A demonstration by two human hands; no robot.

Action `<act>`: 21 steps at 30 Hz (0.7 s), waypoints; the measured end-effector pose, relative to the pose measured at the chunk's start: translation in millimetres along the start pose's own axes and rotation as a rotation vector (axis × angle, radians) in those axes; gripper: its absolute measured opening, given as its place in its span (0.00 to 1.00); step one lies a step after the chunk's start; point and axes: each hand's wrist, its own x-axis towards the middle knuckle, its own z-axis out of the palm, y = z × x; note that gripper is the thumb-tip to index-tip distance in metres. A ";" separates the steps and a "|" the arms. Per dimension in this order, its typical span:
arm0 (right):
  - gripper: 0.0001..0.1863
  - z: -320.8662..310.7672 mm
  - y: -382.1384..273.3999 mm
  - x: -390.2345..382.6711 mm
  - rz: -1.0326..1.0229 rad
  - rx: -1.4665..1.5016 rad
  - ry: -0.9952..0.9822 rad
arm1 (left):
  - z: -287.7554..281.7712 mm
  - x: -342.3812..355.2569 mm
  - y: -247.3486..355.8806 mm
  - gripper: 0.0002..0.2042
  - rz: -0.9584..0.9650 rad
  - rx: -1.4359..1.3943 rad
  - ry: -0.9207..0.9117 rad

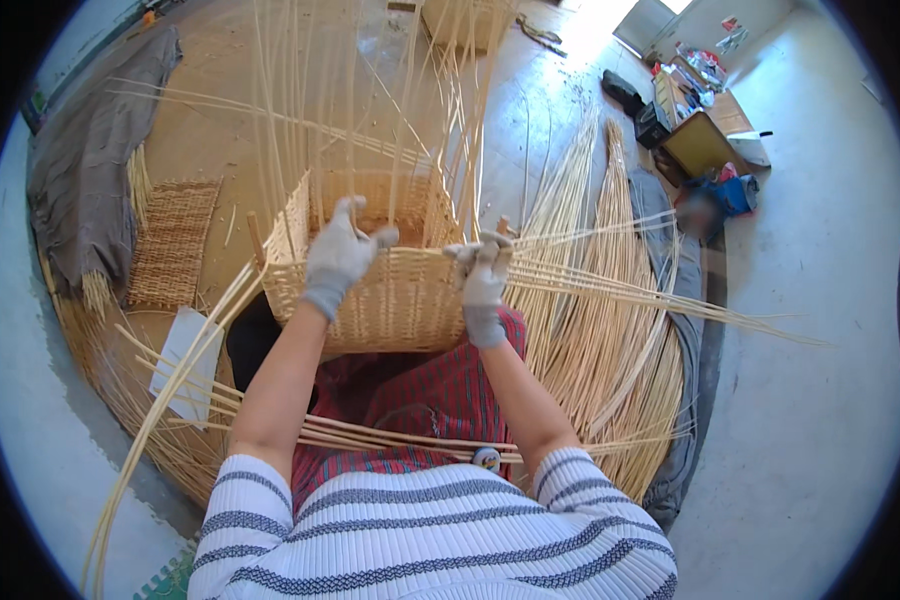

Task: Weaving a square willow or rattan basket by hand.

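A pale woven cane basket (365,305) sits at my lap, with long loose stakes (315,110) rising from it. My left hand (340,258), in a grey glove, is at the front rim left of centre, its thumb and forefinger apart beside an upright stake. My right hand (484,285), also gloved, is closed on cane strands (570,280) at the front right corner, where they run out to the right. A short wooden stick (255,237) stands at the basket's left corner.
Cane bundles (610,400) lie at right on grey cloth (668,470). At left are a woven panel (175,240), draped grey cloth (90,170) and a white sheet (175,380). Loose rods (370,435) cross my lap. A cluttered wooden cabinet (705,145) stands back right.
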 end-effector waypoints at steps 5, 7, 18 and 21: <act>0.11 14.3 -33.1 12.1 0.018 0.063 -0.295 | -3.2 -0.1 21.6 0.26 -0.053 -0.010 0.067; 0.08 -12.5 -45.1 13.9 0.097 -0.061 -0.069 | -4.4 -2.6 30.0 0.20 -0.025 -0.312 0.202; 0.21 40.0 -80.9 125.5 -0.673 -0.907 -0.284 | 85.2 -0.4 45.3 0.17 -0.031 -0.013 -0.241; 0.29 40.8 -89.5 132.3 -0.343 -0.687 -0.323 | 85.1 0.0 35.4 0.18 0.016 -0.141 -0.259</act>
